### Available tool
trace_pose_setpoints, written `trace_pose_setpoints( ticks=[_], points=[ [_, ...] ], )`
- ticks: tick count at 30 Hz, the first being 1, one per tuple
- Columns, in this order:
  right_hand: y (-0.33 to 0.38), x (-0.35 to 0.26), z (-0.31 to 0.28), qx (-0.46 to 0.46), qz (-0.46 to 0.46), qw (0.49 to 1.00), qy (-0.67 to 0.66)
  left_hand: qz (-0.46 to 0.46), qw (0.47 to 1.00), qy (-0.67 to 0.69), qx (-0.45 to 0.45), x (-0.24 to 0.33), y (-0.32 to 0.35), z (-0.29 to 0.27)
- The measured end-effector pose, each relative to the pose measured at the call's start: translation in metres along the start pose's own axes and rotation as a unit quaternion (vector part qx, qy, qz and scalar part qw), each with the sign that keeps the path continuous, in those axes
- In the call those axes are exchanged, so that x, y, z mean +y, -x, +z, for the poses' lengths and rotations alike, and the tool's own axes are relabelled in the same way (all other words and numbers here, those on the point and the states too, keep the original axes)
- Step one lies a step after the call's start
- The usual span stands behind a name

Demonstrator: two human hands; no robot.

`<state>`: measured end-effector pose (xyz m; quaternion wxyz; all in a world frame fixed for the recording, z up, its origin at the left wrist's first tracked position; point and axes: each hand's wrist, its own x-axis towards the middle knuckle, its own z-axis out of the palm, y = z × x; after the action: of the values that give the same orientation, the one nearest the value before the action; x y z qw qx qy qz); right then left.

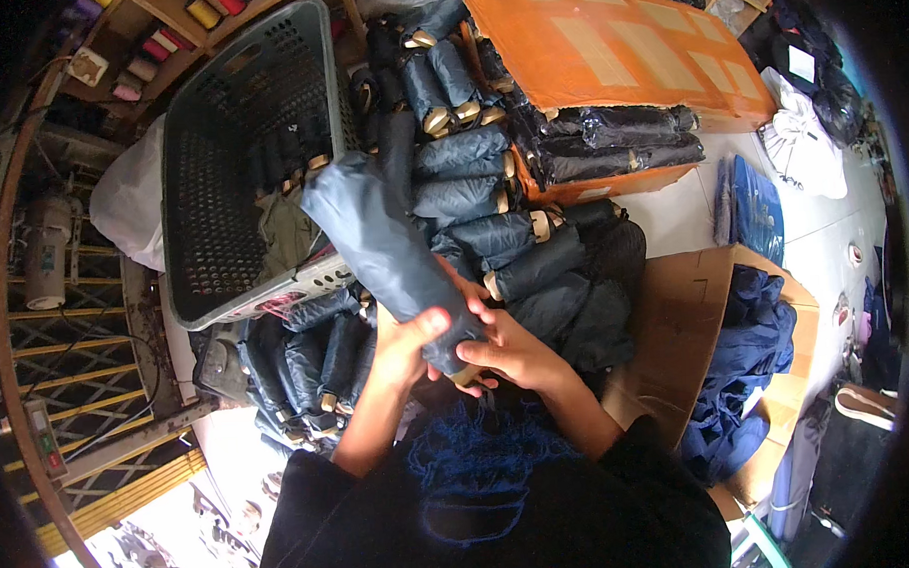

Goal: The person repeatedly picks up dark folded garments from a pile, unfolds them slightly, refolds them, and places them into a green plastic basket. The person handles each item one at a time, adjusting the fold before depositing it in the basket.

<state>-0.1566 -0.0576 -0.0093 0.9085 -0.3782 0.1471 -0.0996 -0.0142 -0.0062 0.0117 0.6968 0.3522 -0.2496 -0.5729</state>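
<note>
A long dark grey fabric roll (pixel 378 242) with a tan piece at its near end slants up and to the left in front of me. My left hand (pixel 409 344) is closed around its lower part from the left, thumb on top. From the right, my right hand (pixel 507 347) grips the near end, with its thumb pressed on the fabric and some fingers hidden underneath. Similar rolls (pixel 539 266) with tan ends lie piled just beyond my hands. More dark rolls (pixel 312 364) are heaped left of my left forearm.
A dark perforated plastic basket (pixel 183 243) stands at the left, holding some rolls and cloth. Behind the pile is an orange taped carton (pixel 606 38) with plastic-wrapped packs. An open cardboard box (pixel 666 322) with navy fabric (pixel 743 364) sits at the right. Thread spools (pixel 205 12) fill a shelf.
</note>
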Motion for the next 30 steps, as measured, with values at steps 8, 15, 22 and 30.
trace_pose_setpoints(
  ticks=[8, 15, 22, 30],
  points=[
    [-0.004, 0.02, 0.035, 0.252, -0.092, 0.963, 0.015, 0.002, 0.994, -0.092, 0.061, -0.012, 0.015, 0.013],
    [-0.021, 0.034, 0.048, 0.241, -0.113, 0.96, 0.089, 0.01, 0.977, -0.208, 0.05, -0.001, 0.043, -0.012],
    [-0.037, 0.049, 0.049, 0.059, -0.155, 0.94, 0.298, 0.04, 0.972, -0.144, 0.184, -0.007, 0.093, -0.042],
    [-0.015, 0.076, -0.074, 0.094, 0.111, 0.577, 0.804, -0.15, 0.603, -0.661, 0.422, 0.048, 0.161, -0.163]
  ],
)
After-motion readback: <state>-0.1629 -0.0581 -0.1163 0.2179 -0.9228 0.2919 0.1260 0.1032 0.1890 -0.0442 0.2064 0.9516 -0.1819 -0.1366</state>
